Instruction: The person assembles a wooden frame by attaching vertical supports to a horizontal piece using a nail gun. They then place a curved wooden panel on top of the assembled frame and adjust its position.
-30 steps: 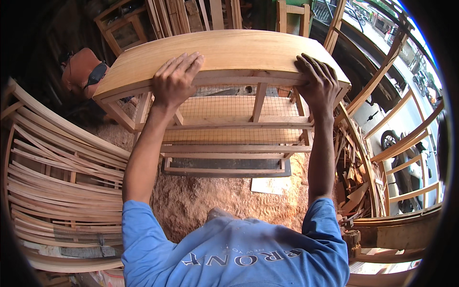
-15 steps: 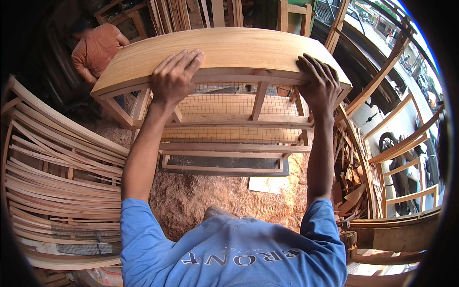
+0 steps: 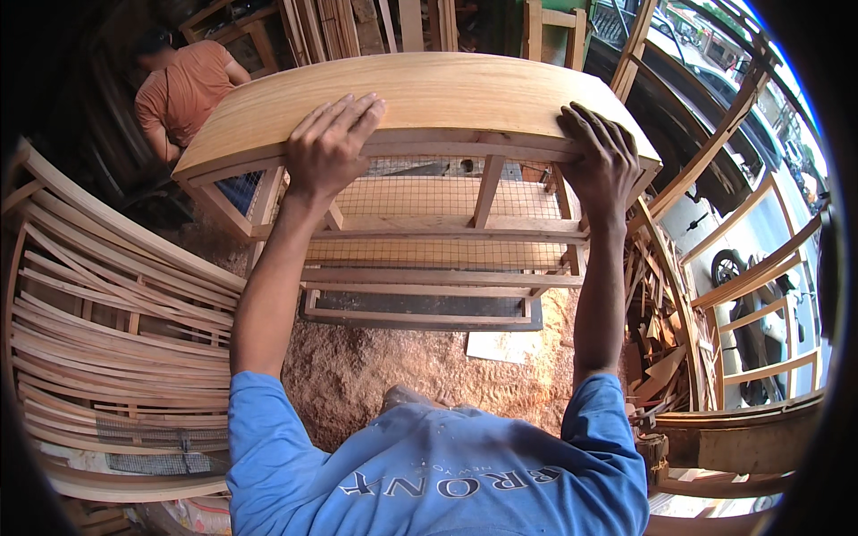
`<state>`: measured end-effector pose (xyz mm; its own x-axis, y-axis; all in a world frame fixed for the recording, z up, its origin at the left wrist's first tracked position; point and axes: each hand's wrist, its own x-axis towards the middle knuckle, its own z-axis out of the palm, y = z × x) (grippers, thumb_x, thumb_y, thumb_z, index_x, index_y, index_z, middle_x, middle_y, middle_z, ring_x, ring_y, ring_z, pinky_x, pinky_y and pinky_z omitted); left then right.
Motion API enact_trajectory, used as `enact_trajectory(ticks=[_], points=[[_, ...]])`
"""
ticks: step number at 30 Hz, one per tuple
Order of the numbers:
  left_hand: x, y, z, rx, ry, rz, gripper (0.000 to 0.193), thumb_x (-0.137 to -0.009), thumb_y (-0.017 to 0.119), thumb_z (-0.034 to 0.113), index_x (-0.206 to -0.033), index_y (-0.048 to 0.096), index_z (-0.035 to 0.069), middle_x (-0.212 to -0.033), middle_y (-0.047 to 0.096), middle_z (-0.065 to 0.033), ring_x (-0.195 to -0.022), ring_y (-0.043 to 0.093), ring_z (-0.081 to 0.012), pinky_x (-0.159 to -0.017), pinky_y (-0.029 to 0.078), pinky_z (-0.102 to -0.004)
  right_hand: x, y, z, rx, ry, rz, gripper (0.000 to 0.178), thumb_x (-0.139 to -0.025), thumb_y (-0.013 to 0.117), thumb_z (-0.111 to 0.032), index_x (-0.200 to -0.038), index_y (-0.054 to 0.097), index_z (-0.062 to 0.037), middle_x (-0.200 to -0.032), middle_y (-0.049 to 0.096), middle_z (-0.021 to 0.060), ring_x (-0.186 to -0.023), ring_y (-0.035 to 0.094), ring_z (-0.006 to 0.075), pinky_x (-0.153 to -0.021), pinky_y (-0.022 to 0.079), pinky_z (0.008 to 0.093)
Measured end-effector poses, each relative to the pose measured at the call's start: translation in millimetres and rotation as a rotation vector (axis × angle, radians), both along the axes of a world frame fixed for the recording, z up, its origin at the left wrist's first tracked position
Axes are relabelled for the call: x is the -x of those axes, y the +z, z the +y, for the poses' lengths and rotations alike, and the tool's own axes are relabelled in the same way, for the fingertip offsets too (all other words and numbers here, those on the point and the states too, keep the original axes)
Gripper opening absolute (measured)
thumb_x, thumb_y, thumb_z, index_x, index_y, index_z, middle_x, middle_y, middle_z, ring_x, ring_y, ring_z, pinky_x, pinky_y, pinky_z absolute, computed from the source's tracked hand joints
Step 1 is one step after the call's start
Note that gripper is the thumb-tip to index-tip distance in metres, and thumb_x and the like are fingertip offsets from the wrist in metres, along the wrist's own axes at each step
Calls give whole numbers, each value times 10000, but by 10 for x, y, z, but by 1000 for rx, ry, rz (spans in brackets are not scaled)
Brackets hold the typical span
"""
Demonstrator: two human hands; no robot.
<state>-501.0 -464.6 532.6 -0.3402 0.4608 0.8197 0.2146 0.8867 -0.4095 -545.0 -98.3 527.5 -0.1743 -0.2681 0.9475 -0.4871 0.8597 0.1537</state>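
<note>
A wooden cabinet frame (image 3: 483,192) with wire mesh and a broad, smooth wooden top panel (image 3: 429,89) stands in front of me. My left hand (image 3: 332,147) rests on the panel's near edge, fingers stretched out over the top and palm against the front. Farther right, my right hand (image 3: 601,152) lies over the same edge, its fingers spread forward on the wood and its thumb hidden. Wire mesh (image 3: 393,196) shows behind the frame's rails, between my forearms. Neither hand wraps round anything that I can see.
Curved stacked wooden frames (image 3: 125,339) fill the left side. Sawdust (image 3: 357,366) covers the floor, where a pale flat piece (image 3: 496,347) lies. Wood offcuts (image 3: 657,339) and upright frames (image 3: 760,348) stand right. A person in an orange shirt (image 3: 192,89) is at far left.
The view has shifted very slightly, so the cabinet sits a little farther right. Both hands keep their places on the panel. The person at far left has moved a little.
</note>
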Motion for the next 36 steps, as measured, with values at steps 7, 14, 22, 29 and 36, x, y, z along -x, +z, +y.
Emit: enact_trajectory(ticks=[7, 14, 22, 29, 36], points=[[-11, 22, 38, -12, -19, 23, 449, -809, 652, -36, -1163, 741, 227, -1163, 765, -4, -1048, 749, -236, -927, 614, -416, -17, -3, 0, -4, -13, -12, 371, -704, 785, -60, -1045, 770, -204, -1150, 765, -3, -1064, 717, 188, -981, 515, 363], [7, -4, 15, 6, 2, 27, 565, -710, 658, -43, -1206, 719, 221, -1206, 748, 9, -1099, 727, -226, -964, 595, -401, -14, 5, -4, -1, -5, -8, 363, -715, 776, -71, -1051, 771, -207, -1151, 763, 0, -1058, 719, 197, -980, 523, 369], [20, 1, 9, -2, -16, 45, 478, -825, 622, -58, -1153, 747, 266, -1148, 767, 9, -1032, 754, -226, -920, 620, -413, -43, 17, -21, -8, -7, -20, 330, -732, 769, -83, -1037, 771, -210, -1134, 768, 7, -1051, 723, 202, -984, 521, 370], [25, -28, 16, -8, -10, 41, 499, -824, 606, -69, -1159, 745, 274, -1159, 762, 13, -1048, 749, -234, -918, 621, -433, -61, 20, -5, -13, -10, -18, 334, -727, 769, -77, -1035, 773, -207, -1129, 769, 10, -1055, 722, 200, -985, 522, 366], [39, -34, -8, 4, -14, 47, 499, -842, 594, -56, -1174, 746, 284, -1163, 760, 11, -1038, 752, -238, -917, 620, -432, -66, 30, 16, -44, -8, -55, 385, -727, 772, -82, -1092, 753, -204, -1153, 754, 2, -1094, 699, 196, -1013, 495, 372]])
